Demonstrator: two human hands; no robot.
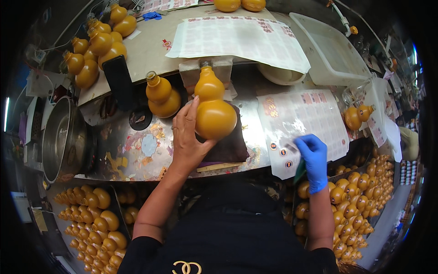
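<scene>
Left hand point(188, 137) is bare and holds the yellow bottle point(214, 114) along its left side, with the fingers near the narrow waist and the thumb at the bottom end. From my distant place, I see this bottle near the middle of the bench point(114, 153), its neck pointing away from the person and reaching the pale block point(223, 68). The bottle is round, so I judge that the hand must steady it against rolling. Under its wide part is a dark cloth point(235, 148), perhaps to protect the paint and to stop sliding.

Right hand point(312, 157) wears a blue glove and hovers at the edge of the printed sheet point(315, 114), beside the round stickers point(283, 152). Its fingertips come close together, and a small pale strip shows next to them, but I cannot tell whether they pinch it. A green thing point(299, 170) under the glove is mostly hidden from me.

I think the sheet lies at this side so that the gloved hand reaches it easily. Another bottle point(164, 102) stands upright to the left, near a black phone point(117, 82).
</scene>
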